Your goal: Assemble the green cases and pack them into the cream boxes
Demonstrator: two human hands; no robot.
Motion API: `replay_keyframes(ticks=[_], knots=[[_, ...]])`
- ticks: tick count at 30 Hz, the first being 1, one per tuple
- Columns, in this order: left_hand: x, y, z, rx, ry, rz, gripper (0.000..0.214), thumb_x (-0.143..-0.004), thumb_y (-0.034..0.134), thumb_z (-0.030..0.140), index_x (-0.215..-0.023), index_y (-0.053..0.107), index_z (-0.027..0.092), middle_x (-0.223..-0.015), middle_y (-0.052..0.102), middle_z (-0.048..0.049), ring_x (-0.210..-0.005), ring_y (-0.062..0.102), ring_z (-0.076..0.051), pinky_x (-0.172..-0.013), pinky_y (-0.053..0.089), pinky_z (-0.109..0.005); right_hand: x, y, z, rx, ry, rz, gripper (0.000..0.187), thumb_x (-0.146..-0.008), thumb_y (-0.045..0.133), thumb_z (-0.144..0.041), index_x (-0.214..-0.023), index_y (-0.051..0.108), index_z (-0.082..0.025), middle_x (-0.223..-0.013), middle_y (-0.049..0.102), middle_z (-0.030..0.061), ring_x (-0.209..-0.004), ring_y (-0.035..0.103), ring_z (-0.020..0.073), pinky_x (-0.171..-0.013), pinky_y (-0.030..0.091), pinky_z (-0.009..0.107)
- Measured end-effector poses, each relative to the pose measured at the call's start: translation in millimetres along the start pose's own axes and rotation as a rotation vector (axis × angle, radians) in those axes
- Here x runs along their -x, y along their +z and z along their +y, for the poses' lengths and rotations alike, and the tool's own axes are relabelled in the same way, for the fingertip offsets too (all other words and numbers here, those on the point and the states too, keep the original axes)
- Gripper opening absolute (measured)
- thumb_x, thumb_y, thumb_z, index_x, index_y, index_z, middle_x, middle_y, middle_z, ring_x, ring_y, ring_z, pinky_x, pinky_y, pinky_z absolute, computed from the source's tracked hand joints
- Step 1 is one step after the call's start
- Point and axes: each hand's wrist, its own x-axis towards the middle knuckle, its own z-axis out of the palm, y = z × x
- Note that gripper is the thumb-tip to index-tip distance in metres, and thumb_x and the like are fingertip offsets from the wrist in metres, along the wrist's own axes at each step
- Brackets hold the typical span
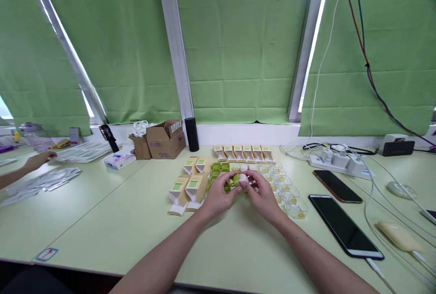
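My left hand pinches a small green plastic piece above the table. My right hand has its fingers closed on a small white rounded piece, which touches the green one. Left of and behind my left hand are several green square cups, partly covered by it. Beside my right hand stand rows of clear plastic cups with yellow at the bottom. Small open cartons with green panels lie left of my left hand, and a row of similar cartons sits behind.
At the right are a white phone, a dark phone, a power strip and loose cables. A cardboard box, a black cylinder and a tissue pack stand at the back. Another person's hand reaches over at far left.
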Motion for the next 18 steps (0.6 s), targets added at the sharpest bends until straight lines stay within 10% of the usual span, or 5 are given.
replay_keyframes(ticks=[18], knots=[[-3, -2.0, -5, -0.086, -0.038, 0.143, 0.047, -0.084, 0.075, 0.041, -0.124, 0.074, 0.017, -0.106, 0.074, -0.0106, -0.089, 0.067, -0.024, -0.083, 0.056, -0.037, -7, -1, 4, -0.342, 0.228, 0.194, 0.054, -0.08, 0.076, -0.067, -0.11, 0.074, -0.021, -0.097, 0.074, 0.0059, -0.075, 0.064, 0.0187, -0.065, 0.052, 0.031]])
